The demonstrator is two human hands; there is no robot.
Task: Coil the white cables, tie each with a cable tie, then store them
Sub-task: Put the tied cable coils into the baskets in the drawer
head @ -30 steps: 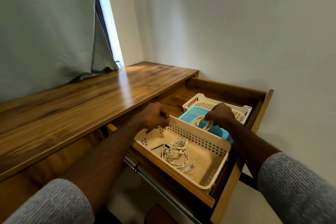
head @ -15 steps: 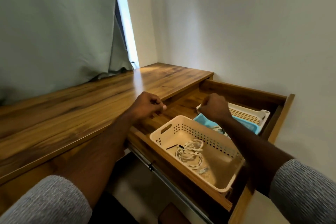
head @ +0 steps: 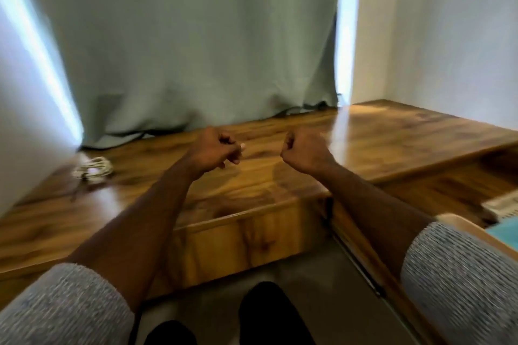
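Note:
A coiled white cable (head: 92,167) lies on the wooden desk (head: 378,137) at the far left, near the curtain's foot, with a thin dark strip beside it. My left hand (head: 215,150) and my right hand (head: 301,152) hover over the middle of the desk, both curled into loose fists with nothing in them. They are well to the right of the coil. The open drawer (head: 454,190) sits at the right edge, where only corners of a beige basket (head: 459,221), a white basket and a blue basket show. The picture is blurred.
A grey-green curtain (head: 196,50) hangs behind the desk and touches its back edge. A white wall stands at the right. The drawer's metal rail (head: 358,263) juts out at lower right. My dark-clad knees show below the desk front.
My view has swung left from the drawer to the desk. Both hands left the drawer and baskets and now hang over the desk top. The right hand no longer holds the cable coil.

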